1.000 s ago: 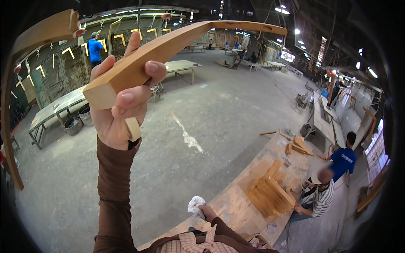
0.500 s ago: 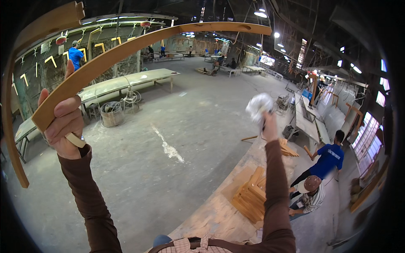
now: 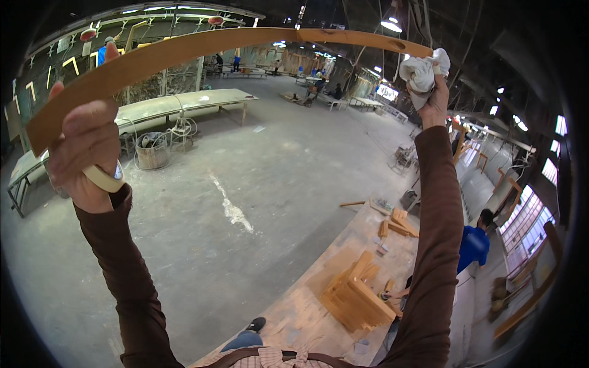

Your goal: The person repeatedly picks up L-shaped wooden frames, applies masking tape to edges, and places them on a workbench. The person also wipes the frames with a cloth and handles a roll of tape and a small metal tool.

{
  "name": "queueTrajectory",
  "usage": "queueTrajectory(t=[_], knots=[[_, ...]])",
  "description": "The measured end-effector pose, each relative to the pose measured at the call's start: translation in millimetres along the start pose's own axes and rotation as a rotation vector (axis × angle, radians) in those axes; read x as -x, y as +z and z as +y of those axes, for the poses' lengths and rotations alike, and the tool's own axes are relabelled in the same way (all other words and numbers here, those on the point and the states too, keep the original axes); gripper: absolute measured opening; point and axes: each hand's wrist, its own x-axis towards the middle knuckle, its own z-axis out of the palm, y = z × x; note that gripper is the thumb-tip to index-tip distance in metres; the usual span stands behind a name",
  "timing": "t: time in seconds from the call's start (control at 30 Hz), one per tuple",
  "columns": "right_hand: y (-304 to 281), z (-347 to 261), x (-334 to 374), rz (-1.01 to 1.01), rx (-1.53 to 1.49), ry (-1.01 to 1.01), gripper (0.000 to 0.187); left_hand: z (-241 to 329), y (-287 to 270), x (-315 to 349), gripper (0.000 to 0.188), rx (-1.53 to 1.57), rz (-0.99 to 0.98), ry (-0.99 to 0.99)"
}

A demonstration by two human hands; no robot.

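A long, slightly bent brown wooden piece [image 3: 215, 44] is held up across the upper part of the head view. My left hand [image 3: 89, 144] grips its near left end, the fingers wrapped over it. A roll of cream tape [image 3: 103, 178] hangs around that wrist. My right hand [image 3: 436, 105] is raised at the upper right, closed on a bunched white cloth [image 3: 421, 75]. The cloth meets the far right end of the wood, near an oval dark recess in it. Folds of cloth hide some right fingertips.
Below my right arm, a worktable [image 3: 288, 322] bears stacked wooden parts [image 3: 353, 297], with another person's hand [image 3: 396, 295] beside them. A person in blue [image 3: 473, 248] stands beyond my right arm. A long table [image 3: 184, 107] and a bucket [image 3: 151, 153] stand left. A lamp [image 3: 391, 26] hangs overhead.
My right hand has risen rightward with the cloth to the wood's far end. The piece has swung up and right; the wooden length at the far left has left view.
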Motion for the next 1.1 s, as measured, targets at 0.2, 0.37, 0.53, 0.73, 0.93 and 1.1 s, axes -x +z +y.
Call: queueTrajectory(t=[0.2,0.37,0.53,0.73,0.93,1.1], knots=[[-9,-12,-14,-0.053,0.071,-0.049,0.03,18,-27,-33,0.033,0.129,-0.006,0.123],[-24,-18,-19,0.023,0.137,-0.037,0.031,33,-43,-68,0.024,0.114,-0.082,0.165],[-37,-18,-24,0.025,0.194,-0.02,0.031,29,-66,-72,0.015,0.121,-0.111,0.154],[-48,-16,-33,0.06,0.194,-0.022,0.031,21,-86,-73,0.006,0.12,-0.131,0.143],[-66,-9,-39,0.02,0.202,-0.002,0.03,8,-107,-69,0.005,0.076,-0.168,0.118],[-82,-3,-43,0.059,0.174,-0.006,0.031,-5,-124,-69,0.035,-0.007,-0.207,-0.003]])
